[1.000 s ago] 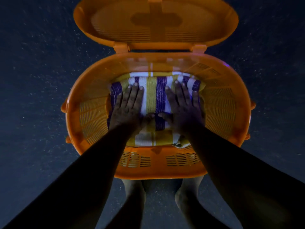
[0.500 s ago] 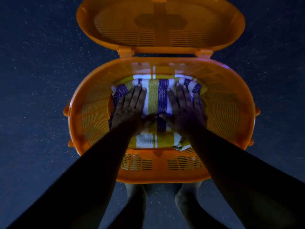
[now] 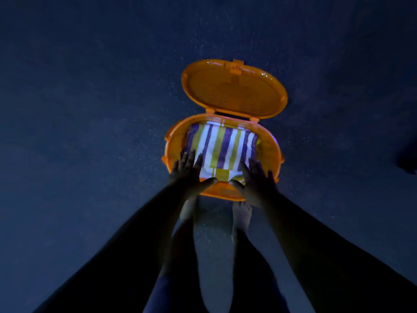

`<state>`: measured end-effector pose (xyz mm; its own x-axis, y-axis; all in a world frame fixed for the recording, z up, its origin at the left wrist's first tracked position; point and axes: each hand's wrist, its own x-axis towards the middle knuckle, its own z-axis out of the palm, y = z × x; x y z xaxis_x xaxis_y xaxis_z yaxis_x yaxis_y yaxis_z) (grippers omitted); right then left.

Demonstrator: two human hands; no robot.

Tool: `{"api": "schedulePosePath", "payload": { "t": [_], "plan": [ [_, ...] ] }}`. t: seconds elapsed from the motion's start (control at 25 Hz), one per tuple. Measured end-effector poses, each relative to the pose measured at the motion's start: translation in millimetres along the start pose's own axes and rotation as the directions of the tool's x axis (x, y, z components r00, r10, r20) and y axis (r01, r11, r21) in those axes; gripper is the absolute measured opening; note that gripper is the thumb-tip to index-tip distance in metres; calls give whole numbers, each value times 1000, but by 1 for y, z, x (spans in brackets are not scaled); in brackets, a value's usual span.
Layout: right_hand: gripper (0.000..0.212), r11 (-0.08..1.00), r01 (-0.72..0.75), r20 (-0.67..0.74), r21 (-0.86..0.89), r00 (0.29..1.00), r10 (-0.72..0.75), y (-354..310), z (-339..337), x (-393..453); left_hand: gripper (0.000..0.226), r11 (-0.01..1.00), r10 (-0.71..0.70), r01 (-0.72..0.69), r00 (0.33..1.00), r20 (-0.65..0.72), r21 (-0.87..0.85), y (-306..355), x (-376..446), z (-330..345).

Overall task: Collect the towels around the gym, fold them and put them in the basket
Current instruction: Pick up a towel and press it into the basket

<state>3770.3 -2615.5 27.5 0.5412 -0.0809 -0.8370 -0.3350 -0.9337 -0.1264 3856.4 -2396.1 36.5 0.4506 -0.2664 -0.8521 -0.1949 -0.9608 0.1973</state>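
Orange basket [image 3: 269, 152] – lid up – holds folded striped towel [image 3: 222, 146]; both hands spread.

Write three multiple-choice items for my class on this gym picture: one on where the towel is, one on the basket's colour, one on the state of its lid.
1. Where is the striped towel?
A. On the floor
B. Inside the basket
C. Over an arm

2. What colour is the basket?
A. Orange
B. Green
C. White

3. How is the lid?
A. Shut
B. Taken off
C. Swung open

Answers: 1 B, the basket's rim surrounds the towel. 2 A, wall and lid are both orange. 3 C, the lid stands back on its hinges. The left hand and right hand are spread open at the near rim.
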Motion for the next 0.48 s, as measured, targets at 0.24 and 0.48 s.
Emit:
{"api": "schedulePosePath", "payload": {
  "t": [0.24,0.48],
  "plan": [
    [83,993,121,79,-17,990,-119,-36,-108,-182,101,954,-208,201,978,-7,-222,27,-227,-52],
    [83,847,414,129,-334,910,-394,-87,-169,-312,107,757,-461,330,881,-103,-564,62,-416,-28]
  ]
}}
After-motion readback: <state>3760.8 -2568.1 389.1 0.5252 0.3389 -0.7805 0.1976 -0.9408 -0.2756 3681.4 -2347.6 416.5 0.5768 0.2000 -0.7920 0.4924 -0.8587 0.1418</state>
